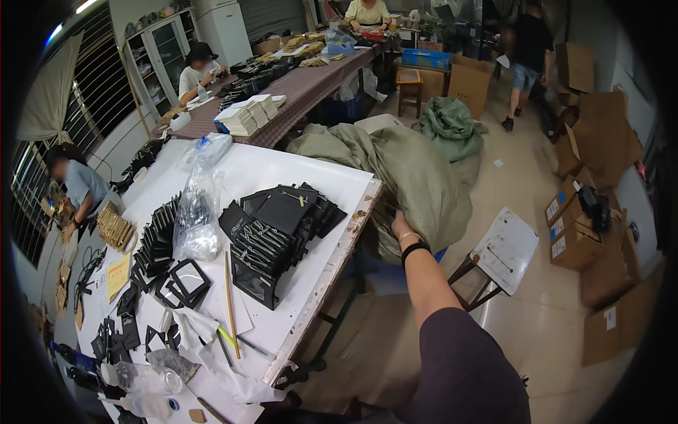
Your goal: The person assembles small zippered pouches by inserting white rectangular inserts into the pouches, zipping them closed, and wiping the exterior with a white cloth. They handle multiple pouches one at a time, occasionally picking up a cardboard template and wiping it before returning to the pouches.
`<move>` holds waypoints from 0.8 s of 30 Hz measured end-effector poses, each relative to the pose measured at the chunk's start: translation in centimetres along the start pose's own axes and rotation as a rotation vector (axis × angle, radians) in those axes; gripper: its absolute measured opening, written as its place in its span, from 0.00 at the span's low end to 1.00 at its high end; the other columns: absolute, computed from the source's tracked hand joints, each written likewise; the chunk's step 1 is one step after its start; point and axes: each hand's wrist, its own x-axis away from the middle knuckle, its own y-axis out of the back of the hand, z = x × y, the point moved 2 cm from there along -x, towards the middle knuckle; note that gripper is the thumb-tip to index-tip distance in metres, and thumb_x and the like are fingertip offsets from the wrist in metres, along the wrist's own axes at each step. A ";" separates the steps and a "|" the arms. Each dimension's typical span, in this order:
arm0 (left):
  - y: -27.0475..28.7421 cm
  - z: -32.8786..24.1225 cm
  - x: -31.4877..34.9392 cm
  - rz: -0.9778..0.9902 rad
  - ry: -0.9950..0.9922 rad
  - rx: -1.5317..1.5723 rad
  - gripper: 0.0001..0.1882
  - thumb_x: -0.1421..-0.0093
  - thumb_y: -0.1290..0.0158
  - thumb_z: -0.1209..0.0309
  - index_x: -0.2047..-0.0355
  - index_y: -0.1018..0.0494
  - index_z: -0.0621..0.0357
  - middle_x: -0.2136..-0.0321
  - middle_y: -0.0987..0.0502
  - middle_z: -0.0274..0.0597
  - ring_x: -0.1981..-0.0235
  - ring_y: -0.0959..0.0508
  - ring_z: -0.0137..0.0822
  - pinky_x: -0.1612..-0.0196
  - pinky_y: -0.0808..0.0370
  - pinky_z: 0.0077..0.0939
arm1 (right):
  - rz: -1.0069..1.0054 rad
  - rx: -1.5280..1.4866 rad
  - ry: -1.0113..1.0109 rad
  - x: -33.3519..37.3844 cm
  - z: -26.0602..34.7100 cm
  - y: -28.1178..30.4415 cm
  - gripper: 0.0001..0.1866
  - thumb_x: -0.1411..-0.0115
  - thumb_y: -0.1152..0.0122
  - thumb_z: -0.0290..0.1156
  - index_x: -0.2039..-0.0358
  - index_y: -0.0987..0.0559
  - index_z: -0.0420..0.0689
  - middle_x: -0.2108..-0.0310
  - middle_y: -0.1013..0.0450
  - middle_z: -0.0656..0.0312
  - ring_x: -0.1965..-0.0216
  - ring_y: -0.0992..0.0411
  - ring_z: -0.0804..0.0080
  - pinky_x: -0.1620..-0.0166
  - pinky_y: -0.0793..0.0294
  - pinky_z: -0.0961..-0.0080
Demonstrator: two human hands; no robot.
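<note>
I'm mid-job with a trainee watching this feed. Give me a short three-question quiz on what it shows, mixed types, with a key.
1. True or false: the camera wearer's right hand is at the large olive sack.
2. Where does the clear plastic bag lie?
A) on the white-topped stool
B) on the white table
C) on the floor
3. Which of the wearer's two hands is out of view?

Key:
1. True; how its fingers hold the fabric is hidden.
2. B
3. The left hand.
</note>
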 end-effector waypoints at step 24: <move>3.7 5.2 5.6 -0.192 -0.272 0.042 0.14 0.42 0.49 0.66 0.59 0.31 0.61 0.67 0.25 0.43 0.65 0.23 0.38 0.64 0.24 0.31 | 0.230 -1.138 0.399 26.8 13.3 31.5 0.07 0.42 0.43 0.26 0.66 0.29 0.36 0.73 0.28 0.67 0.74 0.34 0.87 0.71 0.34 0.88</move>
